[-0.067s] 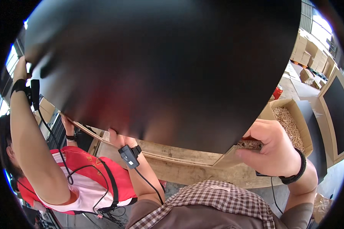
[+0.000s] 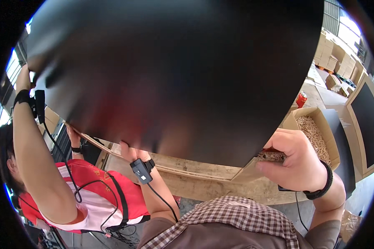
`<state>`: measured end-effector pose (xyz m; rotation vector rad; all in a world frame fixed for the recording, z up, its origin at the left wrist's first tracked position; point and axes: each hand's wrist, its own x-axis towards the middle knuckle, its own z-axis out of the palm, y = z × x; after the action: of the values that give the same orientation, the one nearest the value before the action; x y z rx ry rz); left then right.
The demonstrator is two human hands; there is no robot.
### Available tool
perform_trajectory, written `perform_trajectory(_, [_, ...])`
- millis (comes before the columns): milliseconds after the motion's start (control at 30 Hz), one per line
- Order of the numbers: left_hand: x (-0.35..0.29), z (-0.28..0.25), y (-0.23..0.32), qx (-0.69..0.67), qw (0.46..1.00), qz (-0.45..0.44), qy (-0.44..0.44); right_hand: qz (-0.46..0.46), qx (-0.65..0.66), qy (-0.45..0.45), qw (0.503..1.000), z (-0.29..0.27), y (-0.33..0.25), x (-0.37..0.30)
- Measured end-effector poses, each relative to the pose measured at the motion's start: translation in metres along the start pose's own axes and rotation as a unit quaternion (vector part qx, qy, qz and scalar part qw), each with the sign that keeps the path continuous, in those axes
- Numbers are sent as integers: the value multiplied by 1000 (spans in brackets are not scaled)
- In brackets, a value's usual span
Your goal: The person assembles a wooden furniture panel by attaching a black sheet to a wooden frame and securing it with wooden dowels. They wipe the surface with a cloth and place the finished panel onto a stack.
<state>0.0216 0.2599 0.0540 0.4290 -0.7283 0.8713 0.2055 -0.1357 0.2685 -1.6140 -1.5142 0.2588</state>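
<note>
A large glossy black panel (image 2: 203, 95) fills most of the view, tilted up in front of me. My right hand (image 2: 293, 159) is closed round its lower right corner, where the rough chipboard core shows between thumb and fingers. Along the lower edge, my left hand (image 2: 135, 153) grips the panel from below. The left thumb shows at the edge, and the other fingers are mostly hidden. On the left, a co-worker in a red vest (image 2: 99, 182) has one arm raised to the panel's far left edge. The co-worker's other hand (image 2: 74, 136) is at its lower left.
Beneath the panel lies a wooden frame or bench (image 2: 187, 166). To the right stands an open carton (image 2: 334, 151) full of small wooden dowels, with a red can (image 2: 301, 99) behind it. A framed black panel (image 2: 363, 120) leans at the far right; stacked cartons (image 2: 330, 54) stand beyond.
The panel's upper right edge has shifted slightly left. The co-worker's raised arm has moved a little to the right and down. My hands keep almost the same places.
</note>
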Motion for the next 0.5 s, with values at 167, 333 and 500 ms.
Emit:
perform_trajectory(167, [-27,-24,4,112,990,28,77,1,-5,-1,1000,4,-2,5])
perform_trajectory(333, [-48,-37,-3,106,991,7,86,3,-21,-10,1000,5,-2,14])
perform_trajectory(500, [-81,-41,-6,137,978,-19,154,23,-20,-9,1000,13,-2,13])
